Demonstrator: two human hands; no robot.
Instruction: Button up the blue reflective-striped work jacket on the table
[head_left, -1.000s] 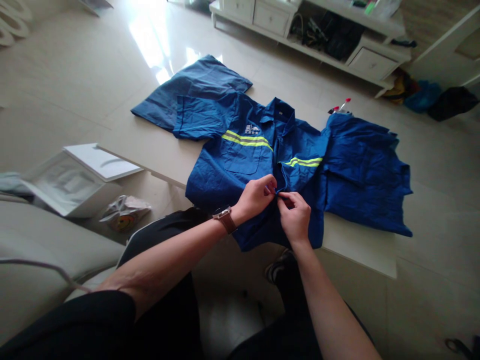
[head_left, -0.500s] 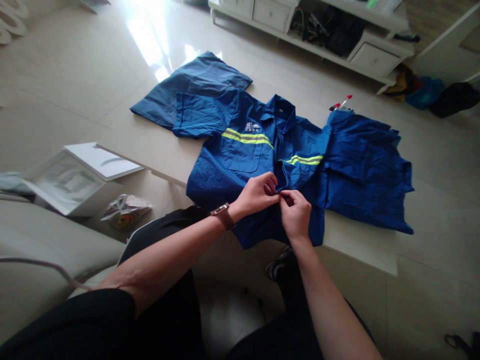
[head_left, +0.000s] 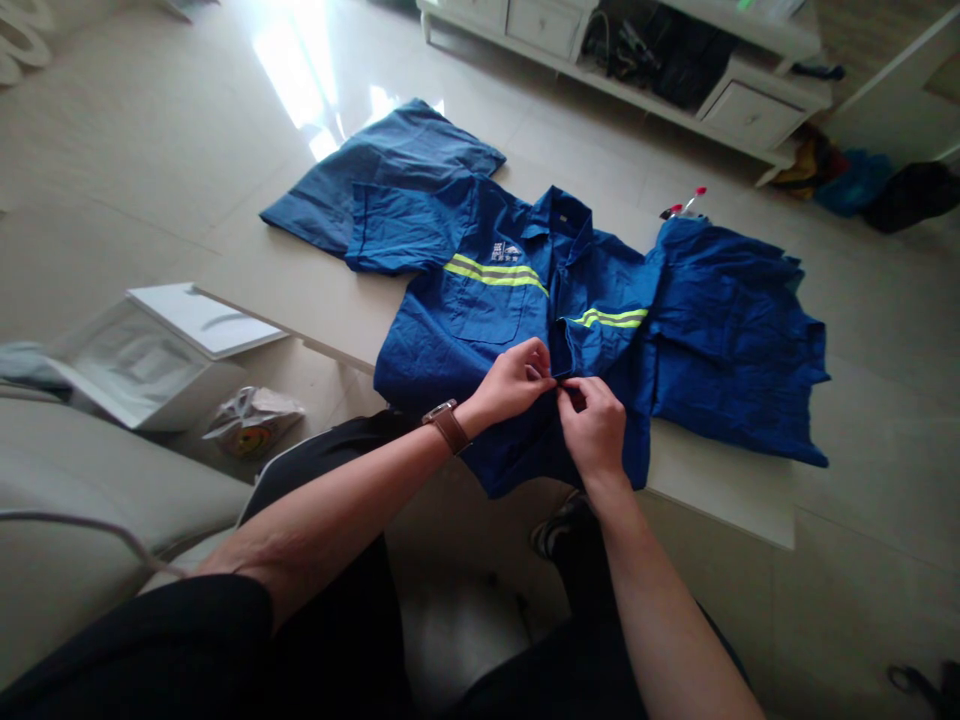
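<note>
Blue work shirt [head_left: 480, 310]: one, short-sleeved, banded in reflective yellow; laid front up on the pale surface [head_left: 720, 510], collar away from the person, lower hem past the near edge. Adjoining: folded blue garment [head_left: 739, 350], touching at right; blue cloth [head_left: 412, 150], partly beneath the sleeve at left.

Risks, by my judgement: a tug on the overhanging hem could drag the shirt askew; the rucked front on the right could slip from the fingertips or sit out of line.

Grip: left hand [head_left: 514, 385], thumb and forefinger brought together on the shirt's front edge; right hand [head_left: 596, 425], likewise, fingertips just beside the left's. Any button between: too small to tell.
</note>
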